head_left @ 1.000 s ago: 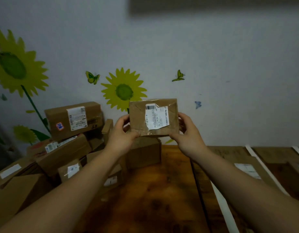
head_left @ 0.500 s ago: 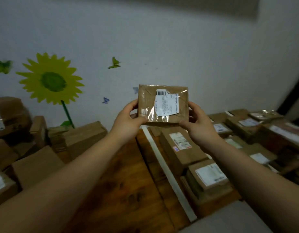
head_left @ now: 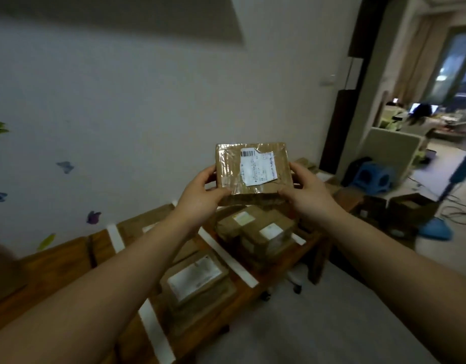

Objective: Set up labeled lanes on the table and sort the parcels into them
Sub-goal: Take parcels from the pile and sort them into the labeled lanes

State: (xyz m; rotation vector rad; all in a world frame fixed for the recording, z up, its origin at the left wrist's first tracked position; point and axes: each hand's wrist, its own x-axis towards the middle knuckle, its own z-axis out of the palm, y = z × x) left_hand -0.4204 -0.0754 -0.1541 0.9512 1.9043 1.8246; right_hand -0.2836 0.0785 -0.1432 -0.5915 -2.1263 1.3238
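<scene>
- A flat brown parcel (head_left: 252,172) is held up in the air, clear of the table (head_left: 56,264), in front of the white wall.
- Long axis: set roughly level, running left to right between the two hands.
- Facing: the broad labelled face is turned towards the camera and tipped slightly back. The white label (head_left: 258,168) is read upright, with the barcode at its top. The print is too small to be made out.
- Clear tape is seen glinting across the left part of the face.
- Left hand (head_left: 200,198): closed on the left short edge. The thumb is laid on the front face near the lower left corner; the fingers are wrapped behind, out of sight.
- Right hand (head_left: 308,195): closed on the right short edge in the mirrored way, thumb at the lower right corner.
- Relative to the grip: the parcel is spanned between the hands, with most of its body above the thumbs and both upper corners left free.
- Below the held item, white tape strips (head_left: 226,258) are laid across the wooden tabletop, dividing it into lanes.
- Labelled boxes (head_left: 255,227) are stacked in the lane under the hands; another labelled box (head_left: 197,277) is lying in the lane nearer the camera.
</scene>
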